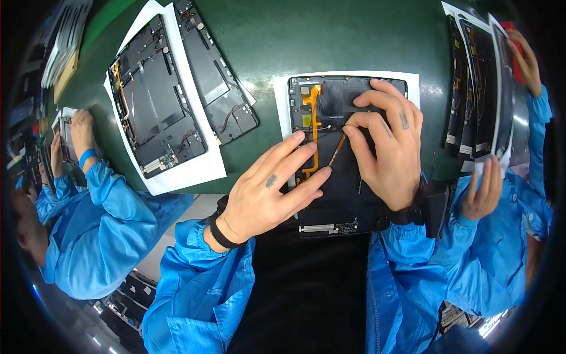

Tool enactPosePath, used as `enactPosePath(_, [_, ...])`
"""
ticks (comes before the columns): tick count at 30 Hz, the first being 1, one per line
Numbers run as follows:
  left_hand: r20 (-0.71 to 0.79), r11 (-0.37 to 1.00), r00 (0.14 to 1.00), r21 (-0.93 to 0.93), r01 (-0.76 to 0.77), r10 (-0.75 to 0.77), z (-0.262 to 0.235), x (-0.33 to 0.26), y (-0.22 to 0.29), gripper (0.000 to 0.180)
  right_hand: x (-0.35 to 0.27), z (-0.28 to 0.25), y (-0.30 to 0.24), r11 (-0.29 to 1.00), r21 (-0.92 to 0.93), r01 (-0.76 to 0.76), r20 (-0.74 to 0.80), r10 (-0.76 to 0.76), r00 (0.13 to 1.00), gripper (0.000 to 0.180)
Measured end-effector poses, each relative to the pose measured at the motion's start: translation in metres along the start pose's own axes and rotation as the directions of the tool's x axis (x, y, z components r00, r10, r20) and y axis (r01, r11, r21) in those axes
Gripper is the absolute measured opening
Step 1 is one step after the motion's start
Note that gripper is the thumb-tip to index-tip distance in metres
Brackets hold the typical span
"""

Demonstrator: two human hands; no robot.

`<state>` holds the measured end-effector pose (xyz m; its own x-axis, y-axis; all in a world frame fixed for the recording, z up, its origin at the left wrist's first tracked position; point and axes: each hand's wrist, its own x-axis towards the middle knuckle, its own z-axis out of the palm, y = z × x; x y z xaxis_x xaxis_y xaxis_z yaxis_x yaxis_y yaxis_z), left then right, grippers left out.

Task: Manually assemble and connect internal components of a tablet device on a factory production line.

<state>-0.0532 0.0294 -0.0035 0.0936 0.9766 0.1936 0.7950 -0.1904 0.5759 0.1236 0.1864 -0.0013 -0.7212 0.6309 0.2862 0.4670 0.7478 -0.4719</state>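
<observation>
Green table point(330, 35) under everything. Two opened dark device panels point(156, 97) on white sheet point(194, 171) at left, side by side. More dark panels point(477, 88) on white sheets at right edge. Stack of pale sheets point(65, 35) far left. Co-workers in blue sleeves point(100, 218) on both sides.
</observation>
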Motion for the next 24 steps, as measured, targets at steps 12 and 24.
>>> enactPosePath(12, [0.045, 0.998, 0.999, 0.063, -0.018, 0.016, 0.0, 0.003, 0.003, 0.051, -0.001, 0.0, 0.001, 1.0, -0.014, 0.0, -0.002, 0.0, 1.0, 0.015])
enactPosePath(24, [0.065, 0.973, 0.996, 0.225, 0.051, -0.067, 0.004, 0.022, 0.019, 0.062, -0.003, 0.002, 0.004, 1.0, 0.01, 0.025, -0.041, -0.024, 0.999, 0.013])
